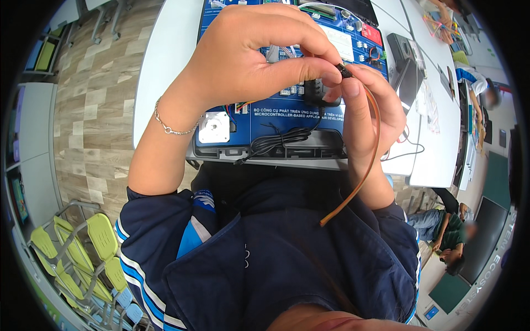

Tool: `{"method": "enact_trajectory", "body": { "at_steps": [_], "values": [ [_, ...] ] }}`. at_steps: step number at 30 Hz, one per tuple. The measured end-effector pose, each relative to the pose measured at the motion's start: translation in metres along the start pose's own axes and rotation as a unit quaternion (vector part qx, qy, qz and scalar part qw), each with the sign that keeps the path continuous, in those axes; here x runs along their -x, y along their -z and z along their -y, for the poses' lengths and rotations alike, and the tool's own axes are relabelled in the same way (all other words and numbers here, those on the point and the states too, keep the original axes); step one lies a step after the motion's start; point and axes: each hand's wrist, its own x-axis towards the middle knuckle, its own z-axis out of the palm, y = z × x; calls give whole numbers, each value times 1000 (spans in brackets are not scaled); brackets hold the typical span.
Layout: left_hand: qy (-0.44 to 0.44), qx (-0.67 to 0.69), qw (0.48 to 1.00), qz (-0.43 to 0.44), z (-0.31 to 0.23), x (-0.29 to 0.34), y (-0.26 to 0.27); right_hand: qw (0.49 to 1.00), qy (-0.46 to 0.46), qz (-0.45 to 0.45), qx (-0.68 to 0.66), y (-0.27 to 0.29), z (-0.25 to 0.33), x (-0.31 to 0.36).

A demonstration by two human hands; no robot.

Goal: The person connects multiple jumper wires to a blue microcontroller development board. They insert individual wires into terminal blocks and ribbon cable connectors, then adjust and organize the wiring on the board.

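Observation:
Up over the blue electronics training board (pixel 259 122), both my hands meet at a small black connector (pixel 344 70). My left hand (pixel 243 52), a chain bracelet at its wrist, is closed with thumb and forefinger at the connector's left side. From the right, my right hand (pixel 381 105) pinches it between thumb and fingers. A flat orange-brown ribbon cable (pixel 362 180) curves down from the connector past my right palm, its lower end hanging loose before my jacket. My hands hide part of the board.
A square silver motor (pixel 214 128) sits at the board's lower left. Beside it lies a tied black cable (pixel 281 141) along the case's front edge. On the white table (pixel 165 60) stands a dark box (pixel 404 51) at right. Green chairs (pixel 102 234) are at lower left; other people sit at right.

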Motion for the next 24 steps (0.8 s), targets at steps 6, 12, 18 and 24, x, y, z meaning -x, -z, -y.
{"method": "enact_trajectory", "body": {
  "at_steps": [6,12,18,24],
  "values": [
    [29,39,999,6,-1,2,1,986,-65,-1,-152,-6,5,-6],
    [54,88,995,-1,-1,4,1,974,-121,-38,-190,-15,16,-7],
    [106,68,992,-19,-4,9,-1,965,-137,-14,-222,-14,15,-11],
    [157,90,983,-36,-5,11,1,955,-178,-57,-229,-19,17,-9]
  ]
}}
